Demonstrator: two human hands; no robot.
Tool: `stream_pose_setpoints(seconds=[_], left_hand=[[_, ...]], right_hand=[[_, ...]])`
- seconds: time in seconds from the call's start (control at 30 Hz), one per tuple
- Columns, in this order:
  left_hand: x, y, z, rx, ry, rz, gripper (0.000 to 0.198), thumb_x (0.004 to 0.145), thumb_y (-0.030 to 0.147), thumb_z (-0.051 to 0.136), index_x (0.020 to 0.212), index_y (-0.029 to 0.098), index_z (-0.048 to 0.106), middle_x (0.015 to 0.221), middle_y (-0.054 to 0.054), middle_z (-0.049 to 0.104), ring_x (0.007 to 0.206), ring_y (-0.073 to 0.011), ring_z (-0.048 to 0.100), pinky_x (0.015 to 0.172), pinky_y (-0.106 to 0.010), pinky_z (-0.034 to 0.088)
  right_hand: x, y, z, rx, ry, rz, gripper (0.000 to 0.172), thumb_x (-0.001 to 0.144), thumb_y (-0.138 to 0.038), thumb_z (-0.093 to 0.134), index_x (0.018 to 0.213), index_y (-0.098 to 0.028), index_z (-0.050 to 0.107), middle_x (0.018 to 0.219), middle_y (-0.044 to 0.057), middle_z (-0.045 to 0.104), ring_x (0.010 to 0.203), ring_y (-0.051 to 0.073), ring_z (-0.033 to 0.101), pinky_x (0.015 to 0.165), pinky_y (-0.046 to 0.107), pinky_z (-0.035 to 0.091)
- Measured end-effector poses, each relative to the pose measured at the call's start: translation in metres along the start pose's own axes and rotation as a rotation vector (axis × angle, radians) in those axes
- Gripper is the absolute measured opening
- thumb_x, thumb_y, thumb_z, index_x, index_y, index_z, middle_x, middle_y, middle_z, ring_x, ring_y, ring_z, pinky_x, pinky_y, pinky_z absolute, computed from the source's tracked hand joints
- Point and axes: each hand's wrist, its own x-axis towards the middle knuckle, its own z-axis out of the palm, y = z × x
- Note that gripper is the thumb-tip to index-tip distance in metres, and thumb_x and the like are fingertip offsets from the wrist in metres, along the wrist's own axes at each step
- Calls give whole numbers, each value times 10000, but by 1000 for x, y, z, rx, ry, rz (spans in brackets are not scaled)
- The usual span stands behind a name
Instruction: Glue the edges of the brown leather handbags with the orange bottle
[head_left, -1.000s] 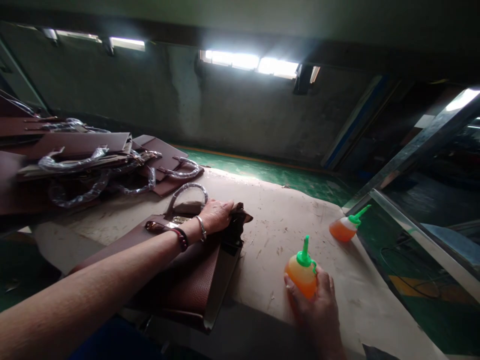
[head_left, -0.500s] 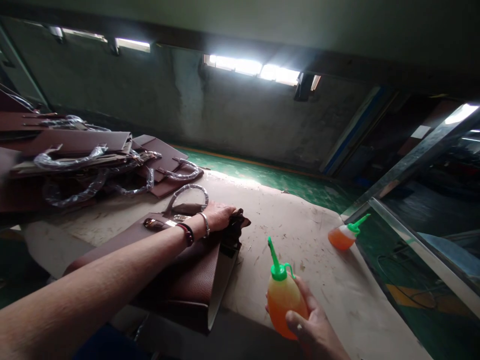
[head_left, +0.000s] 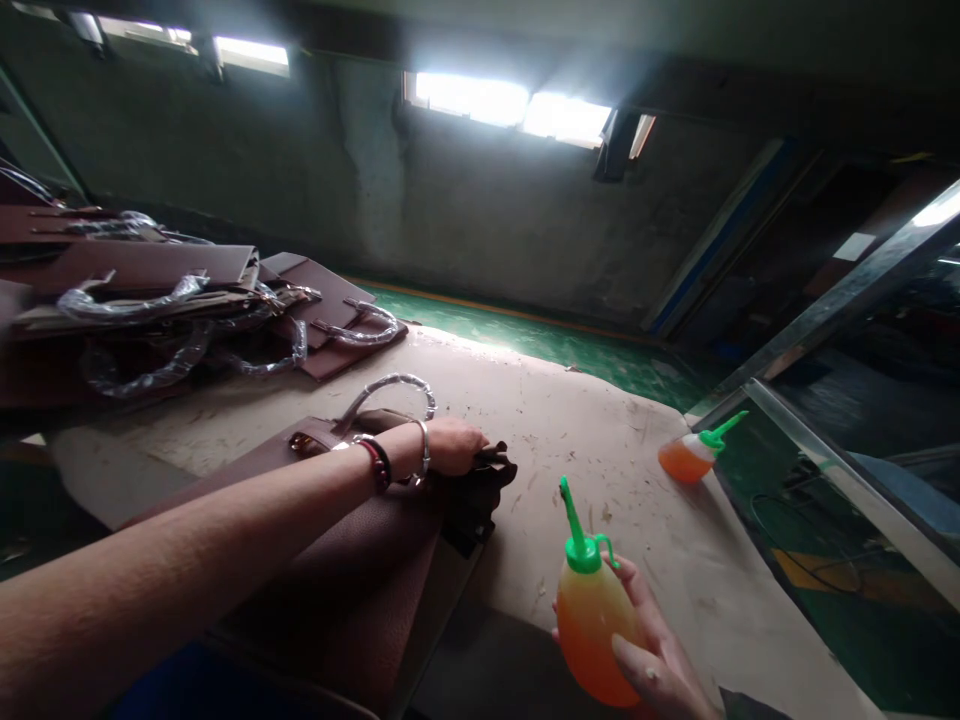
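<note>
my right grip [head_left: 664, 655] wrapped round an orange-filled squeeze bottle [head_left: 596, 635], partly hidden, my left grip [head_left: 454, 445] clutching dark bunched stuff [head_left: 480, 497], kinda murky, brown handbag [head_left: 367, 570] cropped at bottom

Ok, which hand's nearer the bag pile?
Left. The left hand is at the near bag, right of the bag pile; the right hand is farther right, holding a bottle.

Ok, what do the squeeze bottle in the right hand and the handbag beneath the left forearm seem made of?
Squeeze bottle: probably plastic, smooth and translucent, since the orange liquid shows through its wall.
Handbag: brown leather or imitation leather, judging by the pebbled grain and slight sheen; can't tell which.
</note>
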Motion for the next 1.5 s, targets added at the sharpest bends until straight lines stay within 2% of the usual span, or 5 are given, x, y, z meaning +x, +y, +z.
stream_pose_setpoints(seconds=[0.43, 0.8, 0.97, 1.23, 1.5], left_hand=[[8, 4, 10, 152, 74, -29, 253, 837, 159, 431, 934, 160, 665, 973, -135, 680, 881, -268, 623, 754, -341, 452], [14, -6, -4, 1, -64, -90, 160, 886, 170, 478, 896, 135, 635, 828, -41, 662, 731, -136, 604, 681, -261, 476], [26, -13, -5, -22, -130, -137, 220, 912, 321, 525, 910, 120, 613, 847, -32, 630, 755, -135, 597, 739, -315, 515], [31, -16, -4, -32, -168, -146, 214, 910, 314, 537, 911, 115, 614, 875, -34, 633, 825, -152, 611, 801, -349, 522], [30, -13, -5, -36, -167, -156, 221, 916, 320, 524, 925, 119, 616, 880, -38, 634, 805, -147, 609, 776, -335, 524]], right_hand=[[-16, -16, -9, -284, 123, 5, 661, 575, -610, 748, 1097, -269, 531, 980, 54, 640, 790, 242, 642, 698, 336, 508], [-10, -24, 5, -653, 218, -131, 562, 659, -582, 660, 1069, -240, 483, 834, 11, 641, 701, 193, 607, 663, 287, 483], [-4, -24, 16, -692, 227, -159, 525, 675, -541, 641, 1071, -239, 477, 888, 13, 632, 703, 188, 616, 662, 287, 490], [19, -15, 2, -887, 215, -304, 446, 724, -491, 600, 1083, -245, 502, 996, 42, 592, 890, 241, 619, 723, 333, 496], [23, -26, 5, -990, 149, -397, 332, 737, -404, 607, 1031, -265, 548, 1013, 10, 544, 878, 198, 594, 780, 327, 479]])
